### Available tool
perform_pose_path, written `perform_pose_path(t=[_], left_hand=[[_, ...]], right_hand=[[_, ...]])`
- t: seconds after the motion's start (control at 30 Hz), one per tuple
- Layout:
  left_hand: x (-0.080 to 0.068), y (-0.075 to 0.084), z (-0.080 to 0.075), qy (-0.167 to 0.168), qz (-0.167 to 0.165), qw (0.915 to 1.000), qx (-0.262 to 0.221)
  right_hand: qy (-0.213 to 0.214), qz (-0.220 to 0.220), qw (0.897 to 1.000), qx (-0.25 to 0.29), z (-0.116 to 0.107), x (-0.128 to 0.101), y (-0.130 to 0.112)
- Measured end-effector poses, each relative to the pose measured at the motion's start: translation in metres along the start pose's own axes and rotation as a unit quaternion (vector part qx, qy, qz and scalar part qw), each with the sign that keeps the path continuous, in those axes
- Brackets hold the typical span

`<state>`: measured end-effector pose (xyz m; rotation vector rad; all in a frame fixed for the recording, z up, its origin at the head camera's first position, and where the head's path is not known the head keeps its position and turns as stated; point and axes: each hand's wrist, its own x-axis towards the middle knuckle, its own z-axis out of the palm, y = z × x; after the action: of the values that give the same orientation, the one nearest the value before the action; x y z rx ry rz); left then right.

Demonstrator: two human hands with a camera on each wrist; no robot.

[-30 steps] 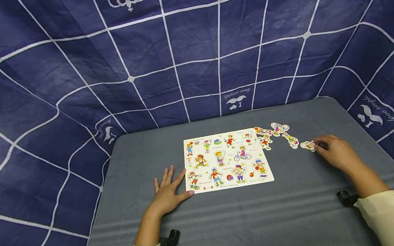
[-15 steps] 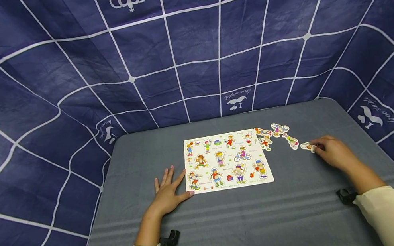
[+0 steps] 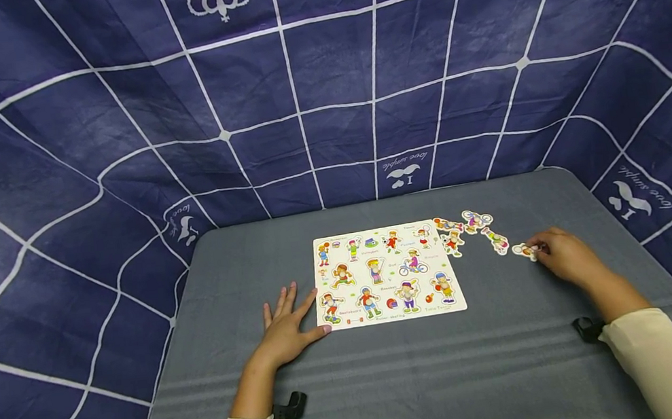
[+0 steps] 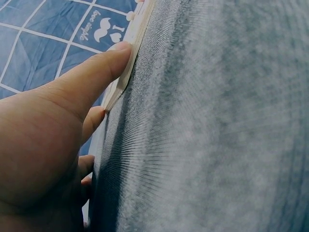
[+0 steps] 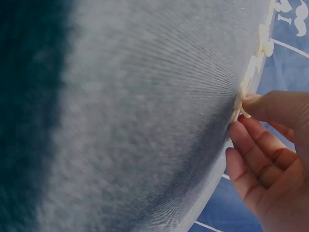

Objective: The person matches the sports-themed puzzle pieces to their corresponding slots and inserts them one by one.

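A white puzzle board [image 3: 425,283] with printed and inset sports figures lies on the grey table in the head view. My left hand [image 3: 284,338] lies with fingers spread at its left edge. In the left wrist view, the thumb [image 4: 108,63] touches the board's edge [image 4: 137,43]. Well to the right of the board, my right hand [image 3: 570,261] pinches a small figure-shaped puzzle piece [image 3: 523,250], partly covered by the fingertips. The right wrist view shows thumb and fingers of this hand [image 5: 277,159] at the piece's pale edge [image 5: 238,102], low on the cloth.
Several loose puzzle pieces lie between board and right hand: one bicycle piece [image 3: 476,220], one piece in pink and green [image 3: 496,240], a footballer piece [image 3: 453,242] and another piece [image 3: 448,224] close to the board. Blue gridded curtains [image 3: 340,134] enclose the grey table [image 3: 403,380].
Almost nothing differs. My right hand has shifted very slightly to the left at the same piece; the left hand and board stay in place.
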<state>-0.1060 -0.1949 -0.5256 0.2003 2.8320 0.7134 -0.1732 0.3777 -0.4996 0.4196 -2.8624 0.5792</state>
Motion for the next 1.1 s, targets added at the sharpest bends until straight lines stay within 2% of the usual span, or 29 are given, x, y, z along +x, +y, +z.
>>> perform_pose_path(t=[0.47, 0.7, 1.1], left_hand=[[0.000, -0.001, 0.001, 0.001, 0.002, 1.0000, 0.000], [0.000, -0.002, 0.002, -0.001, 0.003, 1.0000, -0.004], [0.001, -0.001, 0.002, -0.003, 0.003, 1.0000, -0.009]], right_hand=[[-0.007, 0.008, 1.000, 0.001, 0.001, -0.002, 0.001], [0.011, 0.014, 1.000, 0.007, -0.003, -0.008, 0.002], [0.044, 0.018, 0.999, 0.002, -0.015, -0.010, -0.016]])
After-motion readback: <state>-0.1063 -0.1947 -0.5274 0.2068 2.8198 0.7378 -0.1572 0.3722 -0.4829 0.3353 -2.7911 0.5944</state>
